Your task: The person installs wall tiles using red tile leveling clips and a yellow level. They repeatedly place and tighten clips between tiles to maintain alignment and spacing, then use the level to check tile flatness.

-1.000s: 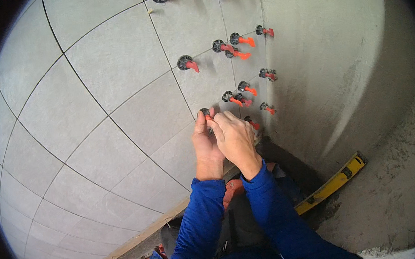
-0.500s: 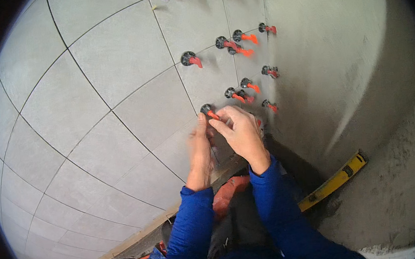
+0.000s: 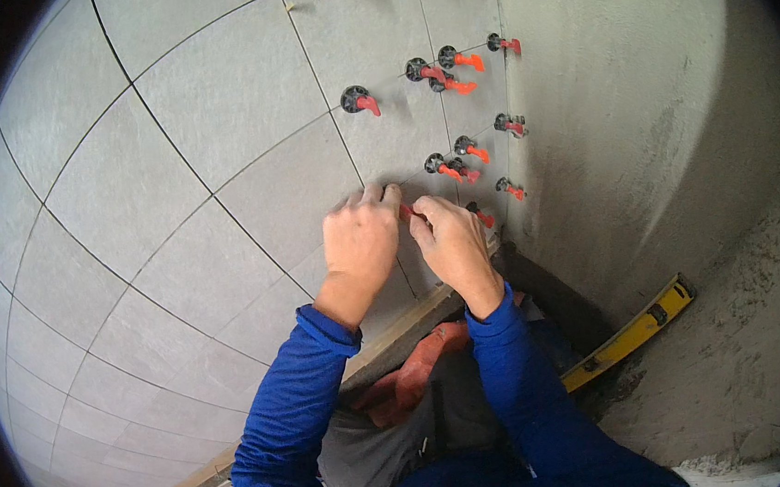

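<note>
No writing can be read; any on the yellow spirit level (image 3: 627, 337) seems too small.

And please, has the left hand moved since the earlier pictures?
Yes: the left hand has moved up the tiled wall, closer to the red-handled clip above it.

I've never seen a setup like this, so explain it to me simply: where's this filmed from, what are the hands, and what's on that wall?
There's no machine: these are a person's bare hands, coming out of blue sleeves. The camera is worn on the head, looking down; its fisheye lens bends straight lines. Large grey tiles cover the wall at left, with black clips bearing red or orange handles along some seams. The right hand seems to pinch a red handle; the left hand curls beside it, its grip hidden. A yellow level is at lower right.
</note>
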A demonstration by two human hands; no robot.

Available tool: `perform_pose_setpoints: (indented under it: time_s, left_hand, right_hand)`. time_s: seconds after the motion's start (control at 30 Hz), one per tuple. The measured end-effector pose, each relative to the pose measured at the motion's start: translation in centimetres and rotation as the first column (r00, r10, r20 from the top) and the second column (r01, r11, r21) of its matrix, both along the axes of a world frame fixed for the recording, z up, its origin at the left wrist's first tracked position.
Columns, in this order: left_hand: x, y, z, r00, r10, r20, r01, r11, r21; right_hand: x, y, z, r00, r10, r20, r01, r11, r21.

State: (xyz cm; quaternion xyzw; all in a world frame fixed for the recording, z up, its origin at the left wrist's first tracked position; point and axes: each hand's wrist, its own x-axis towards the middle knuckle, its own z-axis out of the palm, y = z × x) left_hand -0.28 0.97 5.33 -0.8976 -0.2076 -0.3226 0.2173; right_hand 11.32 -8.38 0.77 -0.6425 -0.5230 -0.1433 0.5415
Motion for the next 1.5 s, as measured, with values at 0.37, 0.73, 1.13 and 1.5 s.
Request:
perform_pose_setpoints:
  time_s: [0.37, 0.73, 1.13, 1.5]
  left_hand:
    - [-1.7, -5.1, -11.3, 0.97, -0.135, 0.202, 0.219, 0.845, -0.488]
    - [-8.7, -5.9, -18.9, 0.916, 0.229, 0.329, 0.254, 0.302, -0.919]
    - [-11.5, -8.3, -23.3, 0.876, 0.363, 0.317, 0.416, -0.237, -0.878]
    - [-12.3, -6.5, -19.1, 0.676, 0.553, 0.488, 0.709, -0.304, -0.636]
  right_hand:
    - [-0.1, 1.8, -0.5, 0.996, 0.01, -0.094, -0.007, 0.999, 0.031]
    - [-1.2, 1.7, 0.0, -0.123, 0.487, -0.865, -0.419, 0.765, 0.49]
    - [-0.1, 2.7, -0.8, 0.454, 0.395, -0.799, -0.42, 0.885, 0.199]
    - [0.0, 2.7, -1.0, 0.363, 0.493, -0.791, -0.45, 0.836, 0.314]
